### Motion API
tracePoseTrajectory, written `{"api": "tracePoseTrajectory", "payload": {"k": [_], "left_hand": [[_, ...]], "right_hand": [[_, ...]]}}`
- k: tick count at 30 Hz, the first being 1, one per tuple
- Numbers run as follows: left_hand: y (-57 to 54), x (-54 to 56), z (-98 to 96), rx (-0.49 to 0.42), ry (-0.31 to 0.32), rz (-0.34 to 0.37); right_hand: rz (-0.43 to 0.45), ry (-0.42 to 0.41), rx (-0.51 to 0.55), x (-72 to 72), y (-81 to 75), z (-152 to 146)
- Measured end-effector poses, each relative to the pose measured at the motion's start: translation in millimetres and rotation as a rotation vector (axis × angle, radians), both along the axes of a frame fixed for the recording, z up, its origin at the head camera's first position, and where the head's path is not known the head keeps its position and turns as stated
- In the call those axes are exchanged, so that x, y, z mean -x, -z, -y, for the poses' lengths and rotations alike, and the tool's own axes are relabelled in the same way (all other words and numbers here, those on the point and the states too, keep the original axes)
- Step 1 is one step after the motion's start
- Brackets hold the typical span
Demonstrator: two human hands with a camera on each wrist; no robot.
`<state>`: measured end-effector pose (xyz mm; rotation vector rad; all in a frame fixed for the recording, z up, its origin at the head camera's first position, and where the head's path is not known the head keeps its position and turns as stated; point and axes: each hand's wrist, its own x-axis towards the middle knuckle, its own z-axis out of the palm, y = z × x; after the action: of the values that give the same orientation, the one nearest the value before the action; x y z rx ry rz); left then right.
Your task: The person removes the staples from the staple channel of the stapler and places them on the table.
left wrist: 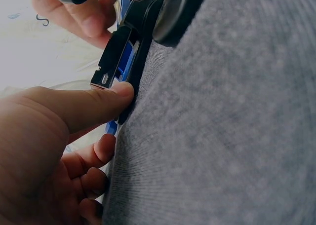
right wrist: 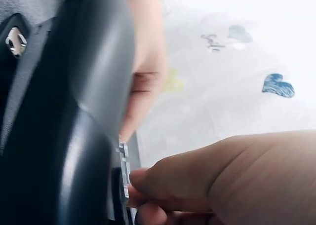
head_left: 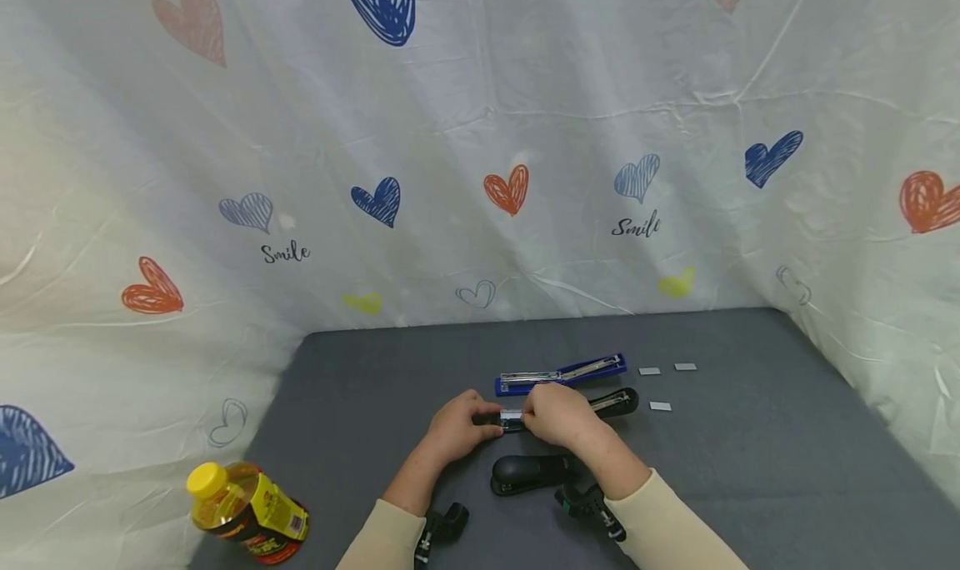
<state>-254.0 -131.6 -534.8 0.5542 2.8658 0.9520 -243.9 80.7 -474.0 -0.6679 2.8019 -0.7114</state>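
Pinching at both hands: left hand (head_left: 457, 427), thumb and fingers closed on the left end of an opened black stapler (head_left: 625, 402); right hand (head_left: 558, 413), fingers closed at its silver metal rail. Opened blue stapler (head_left: 594, 370), just behind. Closed black stapler (head_left: 521, 472), in front, between the wrists. Three small pale rectangular strips (head_left: 661, 407), right. Yellow-capped clear bottle (head_left: 285, 503), near left edge. Grey cloth-covered table (head_left: 750, 462), roomy rightward, back edge meeting white heart-printed curtain (head_left: 570, 53).

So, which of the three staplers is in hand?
The middle stapler, black and spread open, held by left hand and right hand. The blue stapler lies beyond it; the other black stapler, apparently closed, lies nearer the wearer.
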Motion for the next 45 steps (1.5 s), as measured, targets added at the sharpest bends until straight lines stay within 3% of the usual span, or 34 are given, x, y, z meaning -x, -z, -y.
{"api": "tracePoseTrajectory", "payload": {"k": [4,12,19,23,30,34,41,45], "left_hand": [[1.2,0.8,0.0,-0.005,-0.003,-0.001],[1.2,1.5,0.1,-0.001,0.002,-0.002],[-0.2,2.1,-0.3,-0.003,0.005,-0.006],[-1.0,2.4,-0.4,-0.010,0.005,-0.011],[0.6,1.5,0.6,-0.005,0.008,-0.011],[1.1,1.8,0.9,-0.011,0.008,-0.014],[1.2,1.6,1.3,-0.006,0.005,-0.012],[1.6,2.0,0.5,-0.008,0.001,-0.010]], "right_hand": [[0.043,0.054,0.019,-0.1,4.0,3.5],[0.112,0.219,0.158,8.3,11.1,4.1],[0.041,0.259,0.246,10.9,16.4,7.6],[0.012,0.263,0.217,7.9,13.4,12.1],[-0.119,0.279,0.000,-6.2,5.7,19.8],[-0.143,0.256,0.026,-8.2,7.0,21.9],[-0.072,0.309,0.136,-3.5,8.6,19.6],[-0.091,0.332,0.047,-6.5,7.0,20.3]]}}
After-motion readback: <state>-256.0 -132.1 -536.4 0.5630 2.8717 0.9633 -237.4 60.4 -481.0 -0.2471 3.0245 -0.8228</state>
